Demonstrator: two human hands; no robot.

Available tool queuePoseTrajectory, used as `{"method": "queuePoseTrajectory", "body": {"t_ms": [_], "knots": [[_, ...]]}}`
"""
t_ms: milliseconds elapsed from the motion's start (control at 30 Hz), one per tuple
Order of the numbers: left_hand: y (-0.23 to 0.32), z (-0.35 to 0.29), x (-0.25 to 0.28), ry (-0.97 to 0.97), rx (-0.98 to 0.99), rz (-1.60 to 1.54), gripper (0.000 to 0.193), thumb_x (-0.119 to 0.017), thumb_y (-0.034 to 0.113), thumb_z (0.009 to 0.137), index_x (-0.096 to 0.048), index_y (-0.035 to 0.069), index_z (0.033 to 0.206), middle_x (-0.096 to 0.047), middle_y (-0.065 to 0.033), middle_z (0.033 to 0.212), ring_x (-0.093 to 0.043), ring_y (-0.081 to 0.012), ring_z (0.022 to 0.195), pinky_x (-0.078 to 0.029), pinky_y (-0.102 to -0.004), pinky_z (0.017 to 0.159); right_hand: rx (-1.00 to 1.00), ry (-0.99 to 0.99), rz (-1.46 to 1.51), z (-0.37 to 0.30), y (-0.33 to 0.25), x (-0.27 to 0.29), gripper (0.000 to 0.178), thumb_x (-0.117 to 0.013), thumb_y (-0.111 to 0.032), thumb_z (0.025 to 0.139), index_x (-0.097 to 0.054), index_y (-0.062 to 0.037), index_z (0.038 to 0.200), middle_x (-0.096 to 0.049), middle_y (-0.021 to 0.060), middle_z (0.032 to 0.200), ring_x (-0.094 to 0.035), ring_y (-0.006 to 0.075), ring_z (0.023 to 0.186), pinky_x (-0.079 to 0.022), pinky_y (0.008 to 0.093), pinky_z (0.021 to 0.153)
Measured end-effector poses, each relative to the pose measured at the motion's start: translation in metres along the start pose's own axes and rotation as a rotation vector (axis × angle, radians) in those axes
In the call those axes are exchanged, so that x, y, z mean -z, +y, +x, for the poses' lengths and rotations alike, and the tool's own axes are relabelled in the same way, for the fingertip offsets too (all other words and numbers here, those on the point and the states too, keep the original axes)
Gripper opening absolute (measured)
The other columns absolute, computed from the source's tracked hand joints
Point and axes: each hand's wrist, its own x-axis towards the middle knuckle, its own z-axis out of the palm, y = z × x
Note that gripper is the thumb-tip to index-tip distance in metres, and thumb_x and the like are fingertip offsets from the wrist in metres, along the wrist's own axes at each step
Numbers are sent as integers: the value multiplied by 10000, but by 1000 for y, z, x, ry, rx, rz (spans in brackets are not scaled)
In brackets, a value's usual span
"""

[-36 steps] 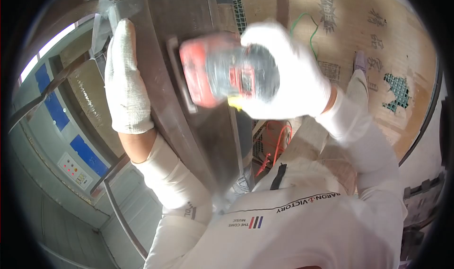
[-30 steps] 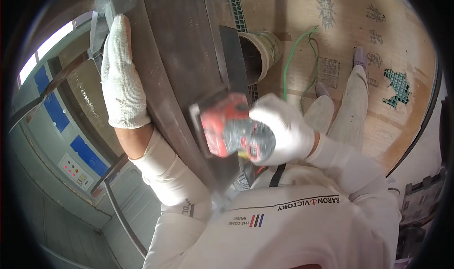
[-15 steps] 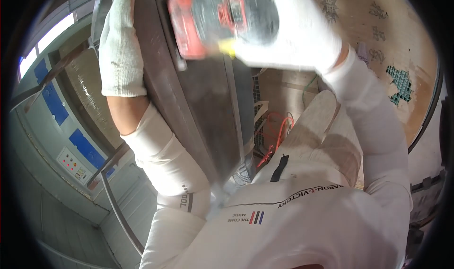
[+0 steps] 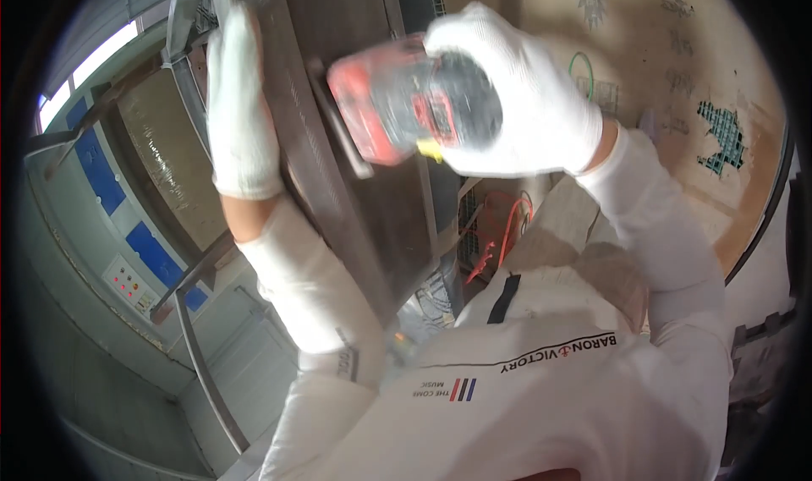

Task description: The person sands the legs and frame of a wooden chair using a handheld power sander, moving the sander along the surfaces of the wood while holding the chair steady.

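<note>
My right hand point(image 4: 529, 100), in a white knit glove, is wrapped round the black end of a red-and-black sander point(image 4: 397, 100). The tool is slightly blurred, and a yellow part shows at its underside. Its flat pad edge faces a long, dull grey metal workpiece point(image 4: 338, 37); whether the two touch I cannot tell. My left hand point(image 4: 243, 113), gloved too, lies along the workpiece's left side with fingers stretched out together. It holds nothing.
Brown boards point(image 4: 643, 49) with dark markings and a torn patch lie to the right. A red cord point(image 4: 510, 227) hangs near my leg. At left stand a metal frame point(image 4: 203, 362) and a grey cabinet with a control panel point(image 4: 129, 283).
The sander and my right hand have come nearer my body along the workpiece, and the tool has turned a little. My left hand has shifted slightly right and nearer.
</note>
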Motion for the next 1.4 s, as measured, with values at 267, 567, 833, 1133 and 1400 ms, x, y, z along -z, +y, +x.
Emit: {"method": "queuePoseTrajectory", "body": {"t_ms": [267, 567, 833, 1133, 1400], "knots": [[-45, -19, 60, -113, -46, -172, 471, -472, 342, 1049, -513, 44, 1411, -593, -86, 1349, -622, -174, 1147, -507, -323, 987, -83, -54, 35, -46, -39, -26, 589, -835, -251, 630, -514, -104, 1101, -529, 125, 866, -594, 340, 699, -487, 441, 581], [-27, -34, 61, -169, -61, -267, 500, -481, 389, 1041, -537, 41, 1396, -636, -103, 1295, -645, -186, 1121, -527, -334, 975, 44, -18, 18, -9, -19, -17, 650, -880, -210, 615, -533, -91, 1152, -606, 122, 931, -636, 335, 770, -525, 400, 657], [-24, 11, 32, 31, -30, -112, 556, -567, 442, 994, -570, 4, 1336, -667, -119, 1200, -659, -187, 1042, -532, -300, 920, -44, 29, 22, -30, -22, -28, 611, -877, -226, 628, -538, -86, 1116, -586, 125, 917, -641, 302, 781, -530, 375, 664], [-35, 20, 45, -6, -92, 19, 489, -603, 414, 982, -630, 43, 1298, -707, -99, 1165, -685, -184, 1020, -549, -293, 899, -119, -31, 87, -137, -86, -68, 627, -830, -246, 652, -466, -108, 1142, -532, 155, 922, -589, 357, 747, -488, 465, 612], [15, -15, 31, -603, -52, -98, 479, -561, 402, 1012, -624, -2, 1262, -665, -106, 1170, -629, -167, 1043, -520, -301, 890, 211, -13, 228, 4, 0, -12, 311, -705, -142, 776, -503, -81, 1005, -600, 64, 868, -607, 233, 740, -494, 341, 667]]}}
